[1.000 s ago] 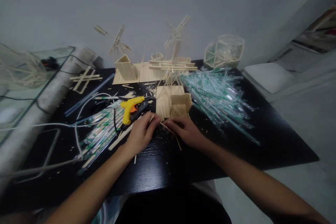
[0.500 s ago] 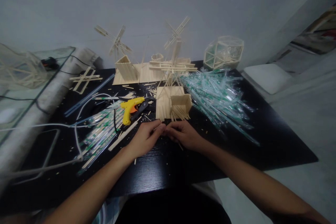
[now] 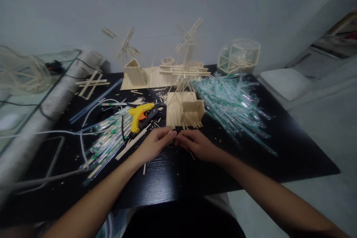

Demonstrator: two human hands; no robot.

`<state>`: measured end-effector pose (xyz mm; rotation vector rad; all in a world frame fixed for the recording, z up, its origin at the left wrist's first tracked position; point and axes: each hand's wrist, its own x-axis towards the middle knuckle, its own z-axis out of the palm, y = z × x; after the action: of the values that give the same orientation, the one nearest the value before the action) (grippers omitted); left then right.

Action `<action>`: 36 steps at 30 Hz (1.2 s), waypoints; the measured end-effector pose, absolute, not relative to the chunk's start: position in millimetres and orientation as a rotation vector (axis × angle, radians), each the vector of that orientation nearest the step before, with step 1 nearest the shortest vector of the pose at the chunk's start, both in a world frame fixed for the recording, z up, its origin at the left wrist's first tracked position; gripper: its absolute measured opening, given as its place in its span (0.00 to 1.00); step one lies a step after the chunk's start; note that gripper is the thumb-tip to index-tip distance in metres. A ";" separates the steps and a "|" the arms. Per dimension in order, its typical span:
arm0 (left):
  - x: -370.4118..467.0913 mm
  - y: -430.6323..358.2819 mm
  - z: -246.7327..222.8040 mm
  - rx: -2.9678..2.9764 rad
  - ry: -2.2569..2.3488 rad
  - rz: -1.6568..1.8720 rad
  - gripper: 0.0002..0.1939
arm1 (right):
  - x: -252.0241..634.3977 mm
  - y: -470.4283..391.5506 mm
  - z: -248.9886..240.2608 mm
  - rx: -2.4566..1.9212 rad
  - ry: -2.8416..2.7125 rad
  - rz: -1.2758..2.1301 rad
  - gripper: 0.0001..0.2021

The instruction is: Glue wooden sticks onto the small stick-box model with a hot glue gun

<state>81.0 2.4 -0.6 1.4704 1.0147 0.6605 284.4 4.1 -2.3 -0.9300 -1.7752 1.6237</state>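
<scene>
Close to the front edge of a small wooden base (image 3: pixel 171 109), my left hand (image 3: pixel 157 143) and my right hand (image 3: pixel 196 144) meet almost fingertip to fingertip. The fingers of both are closed in a pinch, and whatever lies between the left fingertips is too small to make out. Below my right hand pokes the end of a thin wooden stick (image 3: pixel 192 155). Just beyond, an open wooden box (image 3: pixel 199 108) stands on the base, with several loose sticks (image 3: pixel 191 119) lying in and before it. A yellow glue gun (image 3: pixel 136 117) lies left of my left hand.
Wrapped sticks (image 3: pixel 111 139) and a white cable (image 3: pixel 81 145) lie at left. Clear green-printed wrappers (image 3: pixel 231 100) are heaped at right. Stick windmill models (image 3: pixel 134 72) stand along the wall, with a faceted stick frame (image 3: pixel 239 55) at the back right.
My hands stay together near the base with only a slight shift of the fingers. The left wrist has moved a little, showing more of a stick beneath it. The view has shifted slightly.
</scene>
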 end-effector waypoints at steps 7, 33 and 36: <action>83.8 0.2 5.4 1.504 0.992 0.646 0.26 | 284.6 4.1 -5.4 -0.888 -1.747 1.652 0.27; 87.5 -2.0 6.2 1.569 1.059 0.644 0.24 | 285.9 3.9 -3.2 -0.939 -1.733 1.703 0.19; 87.8 -1.4 6.6 1.566 1.048 0.644 0.25 | 285.6 3.6 -1.8 -0.934 -1.670 1.741 0.23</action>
<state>87.8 -1.4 6.6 1.5656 1.0479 0.6440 285.6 3.6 -1.8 -0.9337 -1.6697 1.7407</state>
